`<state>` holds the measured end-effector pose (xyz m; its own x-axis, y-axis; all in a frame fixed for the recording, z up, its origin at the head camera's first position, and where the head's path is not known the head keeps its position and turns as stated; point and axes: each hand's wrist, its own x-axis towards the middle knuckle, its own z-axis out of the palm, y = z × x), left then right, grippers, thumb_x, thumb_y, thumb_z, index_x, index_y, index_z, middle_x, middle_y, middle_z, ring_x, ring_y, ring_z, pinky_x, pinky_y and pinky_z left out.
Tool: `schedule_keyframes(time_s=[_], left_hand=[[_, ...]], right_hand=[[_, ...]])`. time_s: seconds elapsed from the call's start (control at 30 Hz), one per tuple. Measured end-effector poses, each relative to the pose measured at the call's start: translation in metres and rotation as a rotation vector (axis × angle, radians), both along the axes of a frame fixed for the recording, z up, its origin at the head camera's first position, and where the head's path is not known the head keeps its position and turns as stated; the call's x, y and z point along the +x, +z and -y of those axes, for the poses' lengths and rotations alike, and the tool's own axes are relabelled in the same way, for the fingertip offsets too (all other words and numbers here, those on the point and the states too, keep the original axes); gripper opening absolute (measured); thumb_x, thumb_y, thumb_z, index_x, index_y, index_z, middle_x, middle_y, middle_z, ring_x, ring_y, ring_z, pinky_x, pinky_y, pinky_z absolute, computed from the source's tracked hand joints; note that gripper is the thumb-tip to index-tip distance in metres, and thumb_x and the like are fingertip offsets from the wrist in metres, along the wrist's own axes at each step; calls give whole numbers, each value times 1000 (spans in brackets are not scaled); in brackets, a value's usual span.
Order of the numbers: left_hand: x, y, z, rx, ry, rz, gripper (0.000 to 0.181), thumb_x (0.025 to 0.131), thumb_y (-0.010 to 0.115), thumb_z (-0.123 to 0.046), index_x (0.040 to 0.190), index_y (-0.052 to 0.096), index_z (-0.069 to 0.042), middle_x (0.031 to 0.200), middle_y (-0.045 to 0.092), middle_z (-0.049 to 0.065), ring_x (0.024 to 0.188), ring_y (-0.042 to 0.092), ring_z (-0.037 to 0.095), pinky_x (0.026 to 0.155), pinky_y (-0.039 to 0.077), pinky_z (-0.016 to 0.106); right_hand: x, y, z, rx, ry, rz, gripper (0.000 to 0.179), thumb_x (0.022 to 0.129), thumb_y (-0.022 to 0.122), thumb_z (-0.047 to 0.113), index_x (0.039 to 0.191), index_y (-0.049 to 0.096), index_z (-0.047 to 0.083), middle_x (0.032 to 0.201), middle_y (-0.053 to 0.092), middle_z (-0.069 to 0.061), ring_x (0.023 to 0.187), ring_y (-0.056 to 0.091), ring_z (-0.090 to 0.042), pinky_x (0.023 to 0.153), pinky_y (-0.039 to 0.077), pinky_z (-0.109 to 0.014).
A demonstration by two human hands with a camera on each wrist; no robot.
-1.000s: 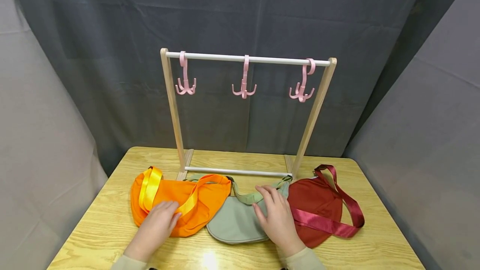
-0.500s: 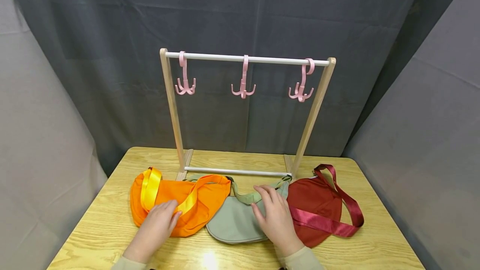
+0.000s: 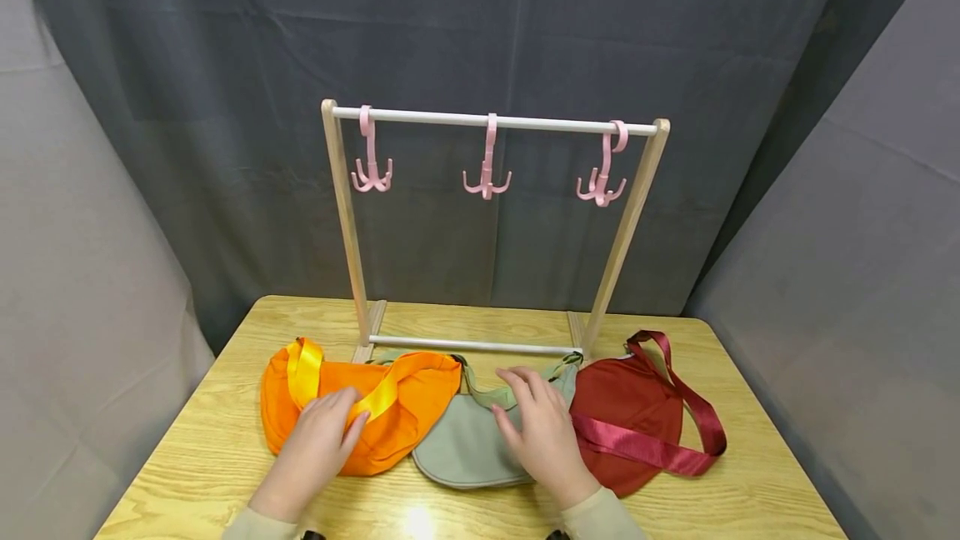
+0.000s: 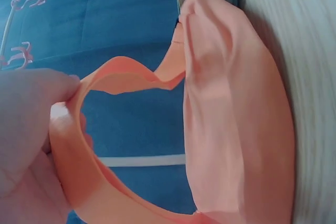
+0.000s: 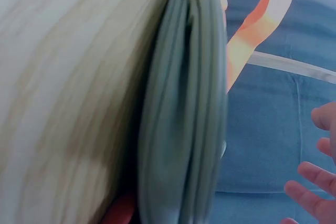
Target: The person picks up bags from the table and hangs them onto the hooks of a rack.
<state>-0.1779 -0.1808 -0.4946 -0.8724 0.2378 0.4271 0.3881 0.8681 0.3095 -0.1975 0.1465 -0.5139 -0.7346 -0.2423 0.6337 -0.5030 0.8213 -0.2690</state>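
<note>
An orange bag (image 3: 427,407) with a shiny yellow-orange strap (image 4: 79,174) lies on the left of the table. My left hand (image 3: 318,440) holds that strap, thumb on one side and fingers behind it; the strap arches up off the bag in the left wrist view. A grey-green bag (image 3: 468,444) lies in the middle, its light green strap (image 3: 491,397) along the top. Over its right part hovers my right hand (image 3: 543,436), fingers spread and holding nothing. To the right lies a dark red bag (image 3: 633,398) with a crimson strap (image 3: 645,447).
Behind the bags stands a wooden rack (image 3: 348,223) with a white top bar (image 3: 431,117). Three pink hooks (image 3: 487,165) hang from the bar, and a lower white bar (image 3: 476,345) runs close behind the bags. Grey cloth surrounds the wooden table (image 3: 757,473).
My right hand has shifted slightly left over the grey-green bag. The orange bag's strap has shifted a little in my left hand's hold, and the left thumb has risen slightly.
</note>
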Motion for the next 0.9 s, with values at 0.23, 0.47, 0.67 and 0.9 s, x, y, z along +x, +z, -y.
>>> schedule_keyframes(time_s=[0.23, 0.47, 0.67, 0.9], left_hand=[[-2, 6, -10, 50, 10, -39, 19, 92, 78, -13, 101, 62, -8, 85, 65, 0, 81, 61, 18, 80, 49, 42], [-5, 13, -19, 85, 7, -27, 20, 92, 78, -13, 104, 63, -8, 91, 68, 2, 85, 64, 20, 83, 50, 44], [-6, 20, -30, 101, -22, -51, 19, 92, 77, -13, 106, 66, -7, 101, 72, 5, 95, 68, 26, 89, 52, 47], [-3, 26, -42, 108, -48, -78, 18, 92, 78, -14, 105, 66, -9, 101, 71, 2, 97, 68, 25, 88, 52, 47]], right_hand=[[-1, 8, 14, -18, 29, 13, 53, 88, 83, 25, 136, 63, 17, 128, 62, -6, 112, 63, -30, 95, 50, -55], [-3, 11, 24, -17, 64, 12, 54, 88, 83, 29, 137, 62, 18, 129, 62, -4, 116, 62, -28, 99, 50, -53], [-4, 15, 34, 4, 99, -19, 57, 86, 85, 31, 137, 61, 19, 129, 63, -3, 117, 62, -25, 101, 51, -51], [-5, 19, 48, 41, 162, -16, 62, 84, 87, 32, 139, 60, 20, 133, 61, -2, 118, 61, -24, 102, 51, -50]])
